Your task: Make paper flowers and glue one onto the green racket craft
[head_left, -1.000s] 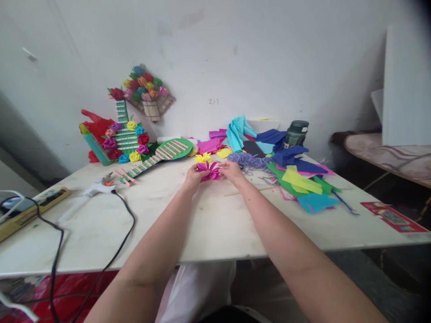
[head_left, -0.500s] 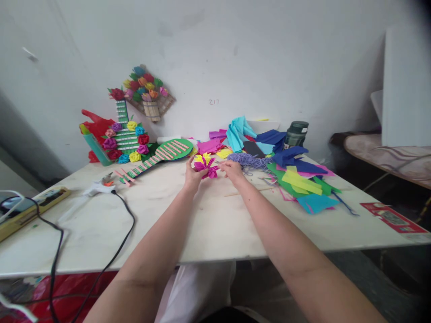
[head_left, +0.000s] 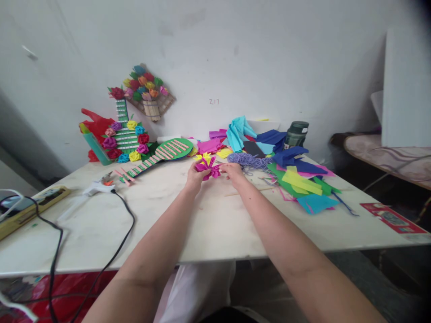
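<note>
My left hand (head_left: 194,176) is closed round the near left side of a magenta paper flower (head_left: 212,170), holding it just above the tabletop. The flower's narrow petals spread outward. At its right edge my right hand (head_left: 233,171) pinches a petal between thumb and fingers. Yellow paper (head_left: 204,158), shaped like petals, shows just behind the magenta flower; whether the two are joined I cannot tell. A thin wooden stick (head_left: 231,194) lies on the table below my right wrist. Purple yarn (head_left: 247,159) is heaped just beyond that hand.
Crepe paper pieces (head_left: 299,181) cover the table's right side, near a dark bottle (head_left: 296,133). To the left lie a green striped paper shape (head_left: 173,149) and a white glue gun (head_left: 99,187) with a black cord. A flower-decorated guitar-like shape (head_left: 127,140) leans at the wall.
My right hand has closed in on the flower's right edge and now touches a petal. The flower has turned slightly in my left hand and shifted a little to the right.
</note>
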{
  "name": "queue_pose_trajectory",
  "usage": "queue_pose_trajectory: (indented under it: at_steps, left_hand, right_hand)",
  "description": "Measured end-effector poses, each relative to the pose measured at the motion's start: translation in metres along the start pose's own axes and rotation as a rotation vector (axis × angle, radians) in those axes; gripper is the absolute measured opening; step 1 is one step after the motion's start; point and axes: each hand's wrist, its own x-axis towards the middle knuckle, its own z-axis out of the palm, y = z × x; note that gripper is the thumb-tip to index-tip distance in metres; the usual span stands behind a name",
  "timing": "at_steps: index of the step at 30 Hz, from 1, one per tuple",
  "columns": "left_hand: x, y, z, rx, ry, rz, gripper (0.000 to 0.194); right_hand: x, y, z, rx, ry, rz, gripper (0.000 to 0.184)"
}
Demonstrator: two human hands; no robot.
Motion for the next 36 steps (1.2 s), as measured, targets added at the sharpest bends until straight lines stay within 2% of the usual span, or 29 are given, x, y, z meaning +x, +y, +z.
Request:
queue_pose_trajectory:
  at_steps: [4,11,17,21,26,30,34,36]
  left_hand:
    - [0.000,-0.003,0.001,0.003,-0.016,0.004,0.066]
    - [0.000,-0.005,0.000,-0.003,-0.076,0.081,0.077]
    - [-0.002,-0.005,0.001,0.020,-0.107,0.083,0.081]
    - [-0.002,-0.005,0.001,0.061,-0.077,0.056,0.081]
    - [0.004,-0.009,-0.001,0.133,0.020,0.045,0.067]
    - [0.007,-0.011,-0.002,0.166,0.096,0.054,0.062]
    - [0.006,-0.009,-0.002,0.135,0.101,0.045,0.062]
    - [0.004,-0.007,-0.002,0.111,0.088,0.046,0.062]
  right_hand:
    - [-0.002,-0.002,0.001,0.035,0.036,0.065,0.012]
    - [-0.005,-0.005,0.002,0.096,0.074,0.097,0.008]
    - [-0.003,-0.002,0.004,0.210,0.082,0.172,0.010]
    - [-0.003,-0.002,0.005,0.278,0.082,0.175,0.010]
    - [-0.004,-0.002,0.006,0.249,0.063,0.114,0.011]
    - [-0.003,0.000,0.006,0.178,-0.012,-0.013,0.012]
    - [0.000,0.002,0.005,0.118,-0.045,-0.166,0.010]
    - [0.001,0.002,0.004,0.084,-0.033,-0.196,0.008]
